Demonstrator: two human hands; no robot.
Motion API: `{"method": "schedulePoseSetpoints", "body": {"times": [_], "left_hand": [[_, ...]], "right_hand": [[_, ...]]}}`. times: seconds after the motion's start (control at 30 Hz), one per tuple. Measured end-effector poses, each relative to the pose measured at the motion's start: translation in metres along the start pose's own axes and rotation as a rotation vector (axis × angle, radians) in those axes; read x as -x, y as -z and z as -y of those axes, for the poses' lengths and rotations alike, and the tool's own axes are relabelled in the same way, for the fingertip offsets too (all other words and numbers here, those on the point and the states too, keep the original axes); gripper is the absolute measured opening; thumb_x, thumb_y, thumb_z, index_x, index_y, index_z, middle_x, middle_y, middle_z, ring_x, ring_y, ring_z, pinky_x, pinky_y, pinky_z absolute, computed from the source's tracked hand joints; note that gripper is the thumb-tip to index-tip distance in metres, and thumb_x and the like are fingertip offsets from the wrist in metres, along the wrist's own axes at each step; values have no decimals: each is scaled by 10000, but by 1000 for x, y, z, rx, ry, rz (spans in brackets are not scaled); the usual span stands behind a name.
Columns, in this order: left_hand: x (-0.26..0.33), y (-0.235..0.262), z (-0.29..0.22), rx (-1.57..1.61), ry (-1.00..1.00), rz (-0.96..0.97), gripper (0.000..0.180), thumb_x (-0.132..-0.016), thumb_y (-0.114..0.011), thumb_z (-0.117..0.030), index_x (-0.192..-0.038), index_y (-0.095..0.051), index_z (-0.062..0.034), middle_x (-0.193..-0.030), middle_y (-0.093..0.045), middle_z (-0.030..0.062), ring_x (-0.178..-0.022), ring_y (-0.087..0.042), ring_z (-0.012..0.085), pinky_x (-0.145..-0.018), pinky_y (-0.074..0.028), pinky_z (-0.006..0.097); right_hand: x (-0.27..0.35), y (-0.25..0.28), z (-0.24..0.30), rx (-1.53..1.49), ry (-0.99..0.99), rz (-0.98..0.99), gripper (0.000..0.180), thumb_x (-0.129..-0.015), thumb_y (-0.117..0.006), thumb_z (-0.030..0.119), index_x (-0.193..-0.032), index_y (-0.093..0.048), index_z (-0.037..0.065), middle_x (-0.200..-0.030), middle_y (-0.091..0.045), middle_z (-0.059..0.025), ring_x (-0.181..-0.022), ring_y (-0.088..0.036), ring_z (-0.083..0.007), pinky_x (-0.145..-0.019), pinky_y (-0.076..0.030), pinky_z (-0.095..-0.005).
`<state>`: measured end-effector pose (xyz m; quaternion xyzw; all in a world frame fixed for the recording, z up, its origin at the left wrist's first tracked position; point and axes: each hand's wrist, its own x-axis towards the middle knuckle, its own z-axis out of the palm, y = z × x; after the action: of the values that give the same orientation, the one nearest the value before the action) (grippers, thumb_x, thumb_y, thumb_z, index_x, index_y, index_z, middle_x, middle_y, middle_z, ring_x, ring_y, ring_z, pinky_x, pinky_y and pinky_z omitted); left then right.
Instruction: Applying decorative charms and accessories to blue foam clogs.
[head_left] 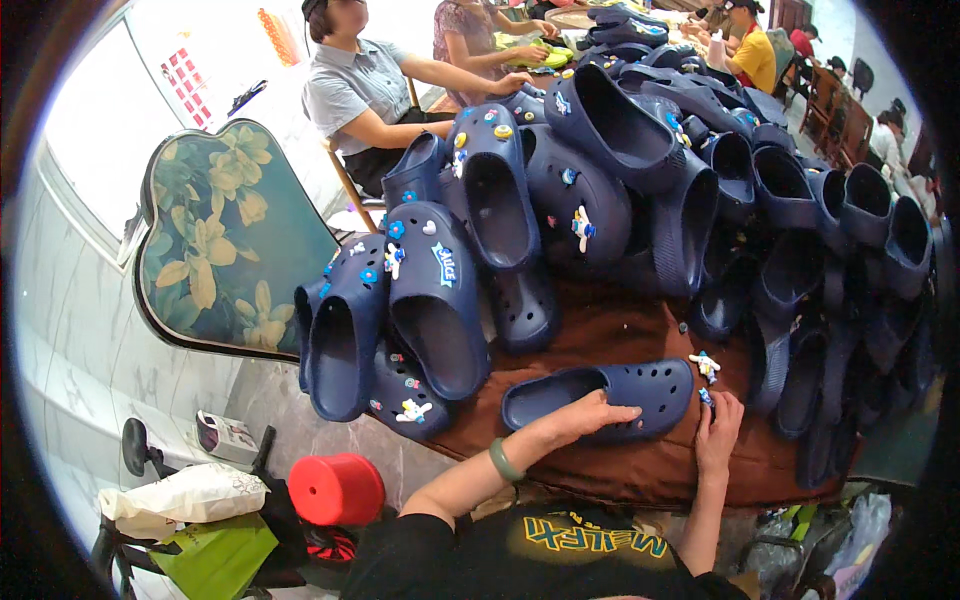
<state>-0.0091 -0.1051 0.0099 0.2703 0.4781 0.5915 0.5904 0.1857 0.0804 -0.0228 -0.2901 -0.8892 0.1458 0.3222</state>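
Note:
A navy foam clog (655, 390) with holes in its toe lies on the brown cloth in front of me, toe to the right. My left hand (592, 415) grips it by the opening, thumb along the upper, the other fingers partly hidden inside. Just right of the toe, my right hand (718, 430) is closed with its fingertips pinching a small blue shoe charm (706, 397). A white figure charm (705, 366) lies on the cloth just beyond those fingertips. To the left stand navy clogs with charms fixed in them, such as the nearest decorated clog (437, 290).
Plain navy clogs (785, 185) are heaped high along the right and far side. The brown cloth (590, 310) covers the table. At left are a floral chair back (235, 235), a red stool (337, 488) and bags (190, 500). A co-worker (365, 100) sits across.

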Motion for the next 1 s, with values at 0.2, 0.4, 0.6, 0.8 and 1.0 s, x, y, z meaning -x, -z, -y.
{"method": "schedulePoseSetpoints", "body": {"times": [0.2,0.4,0.6,0.8,1.0], "left_hand": [[11,-7,-4,-6,-14,-17,347,-875,-645,-210,-1167,-594,-30,-1043,-635,28,-990,-561,130,-929,-430,298],[-1,-7,3,12,-84,-49,430,-832,-661,-156,-1225,-560,-13,-1141,-626,44,-1059,-561,163,-983,-412,326],[20,-33,-18,142,-3,-265,358,-826,-646,-60,-1172,-569,-6,-1097,-643,88,-990,-629,190,-907,-485,314],[19,-35,-16,55,42,-248,389,-818,-673,-103,-1181,-566,-15,-1111,-632,71,-1003,-605,170,-917,-464,317],[27,-32,-9,6,23,-212,386,-837,-669,-188,-1170,-578,-16,-1086,-642,64,-982,-607,155,-902,-462,294]], "right_hand": [[7,2,2,6,-5,9,219,-838,-616,32,-1052,-587,3,-1076,-537,-154,-1030,-493,-329,-907,-395,-412],[9,1,-10,37,49,-19,209,-854,-588,33,-1062,-595,9,-1091,-559,-161,-1043,-511,-345,-920,-403,-418],[-18,1,4,10,116,-42,245,-793,-646,51,-1036,-615,53,-1036,-578,-119,-1006,-527,-325,-876,-410,-411],[-38,8,-10,30,196,-25,274,-794,-667,65,-1061,-611,50,-1055,-577,-114,-976,-531,-304,-833,-443,-385],[-64,-18,-11,98,197,134,215,-828,-634,85,-1039,-611,49,-969,-601,-107,-909,-549,-327,-806,-473,-401]]}}
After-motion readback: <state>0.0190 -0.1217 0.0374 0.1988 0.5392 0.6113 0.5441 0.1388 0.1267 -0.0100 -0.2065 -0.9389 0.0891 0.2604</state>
